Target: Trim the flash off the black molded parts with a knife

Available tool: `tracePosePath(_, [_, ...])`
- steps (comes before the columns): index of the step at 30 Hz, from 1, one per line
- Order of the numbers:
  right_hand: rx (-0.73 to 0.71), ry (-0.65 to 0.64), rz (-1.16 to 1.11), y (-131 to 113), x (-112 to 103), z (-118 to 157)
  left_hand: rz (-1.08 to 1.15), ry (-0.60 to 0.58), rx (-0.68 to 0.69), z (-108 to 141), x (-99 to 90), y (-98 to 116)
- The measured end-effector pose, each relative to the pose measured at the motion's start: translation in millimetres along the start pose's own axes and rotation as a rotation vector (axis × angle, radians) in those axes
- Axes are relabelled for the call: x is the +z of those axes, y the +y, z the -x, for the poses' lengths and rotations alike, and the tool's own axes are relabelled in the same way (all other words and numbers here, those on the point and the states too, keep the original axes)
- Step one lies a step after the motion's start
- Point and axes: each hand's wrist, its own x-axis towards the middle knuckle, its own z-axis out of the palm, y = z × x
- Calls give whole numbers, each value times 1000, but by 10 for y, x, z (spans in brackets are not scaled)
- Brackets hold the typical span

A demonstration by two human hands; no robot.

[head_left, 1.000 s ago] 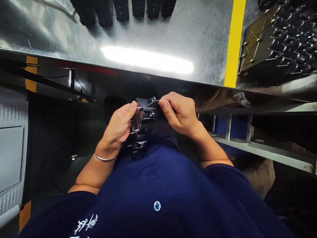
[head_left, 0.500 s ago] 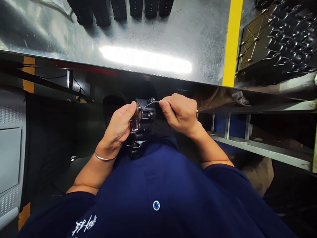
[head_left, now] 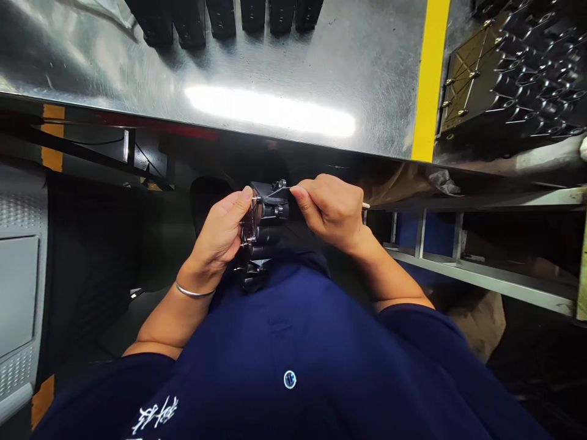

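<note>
two hands (head_left: 219, 235) (head_left: 331, 211) hold a dark housing (head_left: 270, 220) near the steel table edge (head_left: 229, 129)

the single view comes from a camera worn on the person's head, looking forward and down past the navy shirt (head_left: 284, 330) at the left hand (head_left: 219, 239) and right hand (head_left: 330, 212) close below it, with the steel counter (head_left: 275, 67) beyond them.

Two hands: left hand (head_left: 217, 235), right hand (head_left: 331, 211) — one dark metal part (head_left: 270, 211) between them; one bangle (head_left: 195, 291) on left wrist; six black blocks (head_left: 220, 15) beyond the hands.
</note>
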Motion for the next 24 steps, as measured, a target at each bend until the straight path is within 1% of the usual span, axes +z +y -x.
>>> tracePosePath(6, [-29,-80,-107,-14,-19,19,-43,26,32,17,-43,-3])
tracePosePath(10, [-87,-146,-331,0,-120,-28,-96,28,88,70,-39,34])
tracePosePath(12, [-118,-166,-420,4,-179,-59,-109,30,143,108,-19,57])
tracePosePath(14, [-132,-126,-399,1,-214,-78,-111,40,216,142,-2,74])
tracePosePath(16, [-148,-67,-307,-5,-217,-80,-114,56,267,164,5,81])
tracePosePath(18, [-164,-60,-235,-12,-205,-71,-133,76,293,171,-2,79])
tracePosePath(20, [-155,-115,-243,-20,-206,-63,-166,100,325,172,-15,70])
tracePosePath(24, [-108,-281,-443,-38,-287,-80,-256,122,398,187,-36,52])
